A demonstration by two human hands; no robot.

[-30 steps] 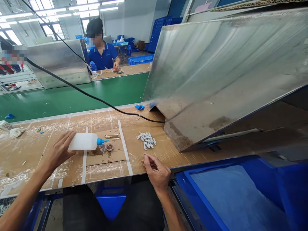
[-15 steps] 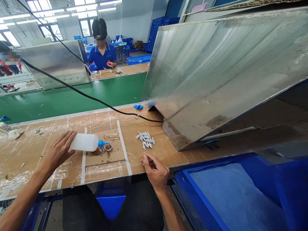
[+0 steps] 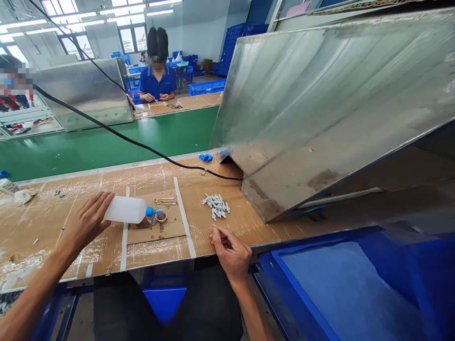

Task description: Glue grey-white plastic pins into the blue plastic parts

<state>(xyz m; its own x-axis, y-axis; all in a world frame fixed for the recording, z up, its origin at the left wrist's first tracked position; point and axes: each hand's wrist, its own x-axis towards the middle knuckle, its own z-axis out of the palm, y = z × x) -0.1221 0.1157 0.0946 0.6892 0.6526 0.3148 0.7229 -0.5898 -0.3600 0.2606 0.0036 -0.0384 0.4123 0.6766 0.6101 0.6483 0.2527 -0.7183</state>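
My left hand [image 3: 87,221] grips a white squeeze bottle [image 3: 125,210] lying sideways, its blue nozzle [image 3: 153,211] pointing down at two small clear cups [image 3: 158,218] on a cardboard patch. My right hand [image 3: 230,251] rests at the near edge of the cardboard-covered bench [image 3: 53,227], fingers curled and pinched together; whether it holds something I cannot see. A little pile of small grey plastic parts [image 3: 216,207] lies just beyond the right hand. Thin wooden sticks [image 3: 165,201] lie behind the cups.
A big slanted steel chute [image 3: 320,109] fills the right side. A black cable [image 3: 117,135] crosses to it. A blue bin [image 3: 341,289] sits lower right. Behind the bench runs a green conveyor belt [image 3: 106,142]; a person in a blue shirt [image 3: 158,80] works beyond it.
The bottle's nozzle has dipped slightly closer to the cups. The person across the belt has sat up and shifted right. My right hand has barely moved.
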